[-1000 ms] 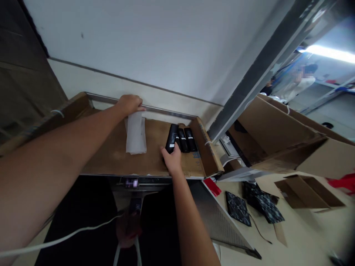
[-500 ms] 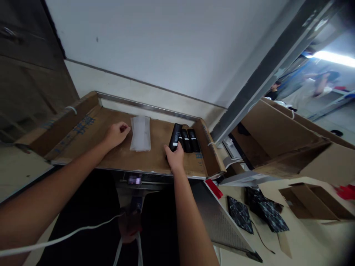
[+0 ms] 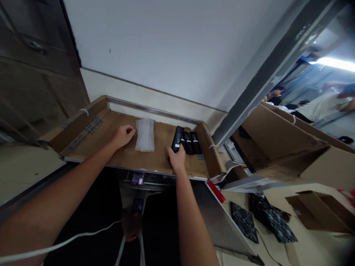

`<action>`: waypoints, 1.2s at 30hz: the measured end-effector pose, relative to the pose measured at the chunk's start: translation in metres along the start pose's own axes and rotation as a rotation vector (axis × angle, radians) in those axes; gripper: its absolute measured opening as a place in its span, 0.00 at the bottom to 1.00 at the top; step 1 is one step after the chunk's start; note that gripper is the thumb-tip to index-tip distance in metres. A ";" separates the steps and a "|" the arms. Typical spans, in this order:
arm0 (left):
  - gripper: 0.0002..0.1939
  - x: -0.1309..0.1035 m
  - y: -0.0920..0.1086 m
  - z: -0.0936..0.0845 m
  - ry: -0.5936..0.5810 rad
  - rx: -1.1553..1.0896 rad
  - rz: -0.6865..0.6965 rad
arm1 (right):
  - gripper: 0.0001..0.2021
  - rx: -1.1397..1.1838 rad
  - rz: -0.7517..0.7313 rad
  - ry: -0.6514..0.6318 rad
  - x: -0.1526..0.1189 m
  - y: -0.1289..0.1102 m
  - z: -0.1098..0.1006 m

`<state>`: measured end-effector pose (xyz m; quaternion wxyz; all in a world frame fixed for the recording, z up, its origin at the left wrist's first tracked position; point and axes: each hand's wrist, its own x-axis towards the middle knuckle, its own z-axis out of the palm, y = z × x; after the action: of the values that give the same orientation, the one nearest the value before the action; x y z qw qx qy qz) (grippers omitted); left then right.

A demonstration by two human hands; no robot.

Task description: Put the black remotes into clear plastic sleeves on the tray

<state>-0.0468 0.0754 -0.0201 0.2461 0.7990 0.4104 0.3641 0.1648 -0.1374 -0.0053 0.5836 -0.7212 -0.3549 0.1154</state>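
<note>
My right hand (image 3: 177, 159) is closed around the near end of a long black item (image 3: 177, 138) with a small white label; what kind of item it is I cannot tell. The item's far end points away from me. Just right of it, several similar black items (image 3: 195, 142) lie side by side, partly covered by it and my hand. My left hand (image 3: 122, 136) is loosely closed, fingers curled, and nothing shows in it. Right beside its fingertips lie flat, frosted clear plastic bags (image 3: 145, 135), apparently stacked.
These things lie on a cardboard-lined shelf (image 3: 133, 160) with raised cardboard sides. A large open carton (image 3: 280, 136) stands to the right. Dark patterned bags (image 3: 244, 221) and a smaller carton (image 3: 318, 210) are on the floor. Other people (image 3: 277, 96) are in the far right background.
The camera view has shifted slightly, so the shelf appears a little farther right and lower. Both hands keep about the same poses, and the black item stays in my right hand.
</note>
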 end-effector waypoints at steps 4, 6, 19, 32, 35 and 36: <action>0.13 -0.001 0.002 -0.002 0.005 0.001 -0.005 | 0.16 -0.004 0.003 -0.002 0.000 0.000 0.000; 0.13 -0.001 0.003 -0.002 0.012 -0.005 -0.013 | 0.16 -0.014 0.005 -0.005 -0.001 -0.001 0.000; 0.13 0.000 0.002 -0.003 0.016 -0.045 -0.003 | 0.17 -0.032 0.002 -0.012 -0.003 -0.007 -0.001; 0.13 0.000 0.001 -0.002 0.022 -0.039 -0.025 | 0.15 -0.058 -0.015 -0.009 -0.002 -0.004 -0.001; 0.13 -0.001 0.003 -0.003 0.014 -0.041 -0.020 | 0.15 -0.088 -0.013 -0.006 -0.002 -0.005 0.000; 0.13 -0.001 0.003 -0.004 0.012 -0.039 -0.018 | 0.15 -0.106 -0.013 -0.002 -0.002 -0.006 0.000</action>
<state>-0.0483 0.0731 -0.0158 0.2627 0.7881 0.4120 0.3743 0.1610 -0.1379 -0.0005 0.5450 -0.7488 -0.3656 0.0934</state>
